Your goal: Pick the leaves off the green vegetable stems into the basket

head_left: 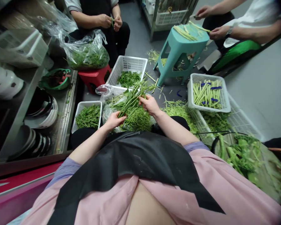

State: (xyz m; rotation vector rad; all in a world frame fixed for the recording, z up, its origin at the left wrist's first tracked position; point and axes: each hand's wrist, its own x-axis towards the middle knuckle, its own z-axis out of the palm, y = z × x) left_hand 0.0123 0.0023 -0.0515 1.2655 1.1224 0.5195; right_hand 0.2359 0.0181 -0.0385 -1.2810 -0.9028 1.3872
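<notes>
In the head view, the bunch (130,101) of green stalks lies across the space between the two hands, above a heap (140,121) of thin stems. The left hand (115,120) is closed around its lower end. The right hand (151,104) is at its upper side, thumb and fingers bent inward; whether a stalk is pinched between them cannot be told. Leafy tips point away from the body, towards a basket (110,82) of loose leaves. A smaller tub (100,113) of greens stands beyond the left forearm.

Handling, as judged: the bunch is light; stems are slender and fairly stiff, liable to snap if bent sharply; leaves are soft and easily bruised. Surface dampness cannot be determined. The sound hold is low on the gathered stems, firm but not crushing, with single stalks taken by fingertip below the leaf.
</notes>
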